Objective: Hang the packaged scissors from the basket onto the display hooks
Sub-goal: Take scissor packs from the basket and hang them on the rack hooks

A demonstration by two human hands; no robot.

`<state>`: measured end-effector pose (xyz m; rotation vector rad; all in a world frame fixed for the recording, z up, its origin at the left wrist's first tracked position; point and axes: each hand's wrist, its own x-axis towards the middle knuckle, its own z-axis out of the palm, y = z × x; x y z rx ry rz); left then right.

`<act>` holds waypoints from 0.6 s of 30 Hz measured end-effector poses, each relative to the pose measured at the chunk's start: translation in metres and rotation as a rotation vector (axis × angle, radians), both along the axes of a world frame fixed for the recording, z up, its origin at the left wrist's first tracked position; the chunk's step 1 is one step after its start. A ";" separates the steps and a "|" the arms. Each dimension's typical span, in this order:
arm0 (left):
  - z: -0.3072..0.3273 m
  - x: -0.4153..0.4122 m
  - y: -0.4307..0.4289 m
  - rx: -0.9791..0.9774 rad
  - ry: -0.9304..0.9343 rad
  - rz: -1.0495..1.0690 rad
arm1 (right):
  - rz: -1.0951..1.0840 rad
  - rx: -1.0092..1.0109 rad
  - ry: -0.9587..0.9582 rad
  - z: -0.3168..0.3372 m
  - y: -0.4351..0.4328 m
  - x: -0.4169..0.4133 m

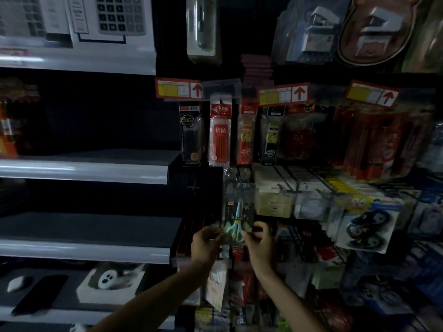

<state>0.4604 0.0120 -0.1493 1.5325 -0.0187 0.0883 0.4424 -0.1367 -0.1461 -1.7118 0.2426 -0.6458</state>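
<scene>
A clear pack of scissors (237, 218) with pale blue-green handles is held upright in front of the display rack. My left hand (206, 243) pinches its lower left corner and my right hand (259, 243) grips its lower right side. The pack's top reaches up to a dark display hook (242, 185) in the row under the pen refills; the dim, blurred picture does not show whether the hook passes through the pack's hole. The basket is out of view.
Pen refill packs (220, 135) hang above under red price tags (178, 88). Correction tape packs (366, 226) and small boxes (274, 200) hang to the right. Grey shelves (84, 172) run along the left, with calculators (119, 15) on top.
</scene>
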 end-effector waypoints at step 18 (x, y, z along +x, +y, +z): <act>0.003 0.046 -0.024 0.139 -0.136 -0.008 | 0.002 0.065 0.080 0.012 0.011 0.061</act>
